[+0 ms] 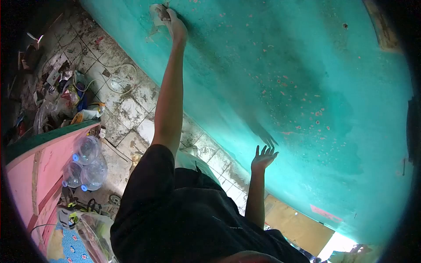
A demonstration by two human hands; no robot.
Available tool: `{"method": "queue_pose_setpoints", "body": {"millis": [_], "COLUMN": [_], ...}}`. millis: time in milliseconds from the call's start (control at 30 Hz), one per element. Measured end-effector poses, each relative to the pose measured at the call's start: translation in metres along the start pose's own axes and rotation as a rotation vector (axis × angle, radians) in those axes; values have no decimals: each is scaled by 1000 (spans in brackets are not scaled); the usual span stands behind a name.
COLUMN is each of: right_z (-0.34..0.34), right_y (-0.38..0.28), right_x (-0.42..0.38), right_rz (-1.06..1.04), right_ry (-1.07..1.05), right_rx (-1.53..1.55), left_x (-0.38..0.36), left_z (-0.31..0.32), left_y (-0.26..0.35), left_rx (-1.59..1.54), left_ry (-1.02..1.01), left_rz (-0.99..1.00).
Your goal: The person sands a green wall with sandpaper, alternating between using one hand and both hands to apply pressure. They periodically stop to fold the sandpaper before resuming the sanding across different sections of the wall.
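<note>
My left hand (176, 30) is stretched far up against the turquoise wall (245, 83), its fingers closed round a small grey-brown lump (162, 12) whose kind I cannot tell. A pale, whitish patch (154, 30) shows on the wall around and just below that lump. Lower and to the right, my right hand (262, 159) is raised close to the wall with fingers spread and nothing in them. Its shadow falls on the paint beside it. Pinkish chipped spots (318, 115) and darker patches mark the wall above the right hand.
Dirty floor tiles (131, 109) run along the wall's foot. Large clear plastic bottles (94, 171) with blue caps stand beside a pink wooden panel (48, 153). Behind it lies a heap of rubbish (61, 94), with a pale hose (127, 68) nearby. A brown board (298, 221) is at lower right.
</note>
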State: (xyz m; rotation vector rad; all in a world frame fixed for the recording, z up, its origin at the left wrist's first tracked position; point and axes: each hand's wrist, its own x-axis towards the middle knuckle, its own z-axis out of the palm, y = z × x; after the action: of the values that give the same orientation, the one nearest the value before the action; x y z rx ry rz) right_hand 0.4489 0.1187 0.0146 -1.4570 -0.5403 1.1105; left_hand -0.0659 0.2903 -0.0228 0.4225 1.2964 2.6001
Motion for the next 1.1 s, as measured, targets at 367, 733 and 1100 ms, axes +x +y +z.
{"method": "queue_pose_setpoints", "body": {"millis": [367,733,1100], "right_z": [14,14,-14], "right_y": [0,13,13], "right_x": [21,7,4], "right_rz": [39,-16,-27], "right_ry": [49,-19,-105], "right_rx": [-42,-86,-42], "left_x": [-299,-203,-29], "left_z": [41,22,-19], "left_y": [-21,-14,-54], "left_rx": [394,434,289], "left_ry": [73,57,167], "left_rz": [-213,-121,-74]}}
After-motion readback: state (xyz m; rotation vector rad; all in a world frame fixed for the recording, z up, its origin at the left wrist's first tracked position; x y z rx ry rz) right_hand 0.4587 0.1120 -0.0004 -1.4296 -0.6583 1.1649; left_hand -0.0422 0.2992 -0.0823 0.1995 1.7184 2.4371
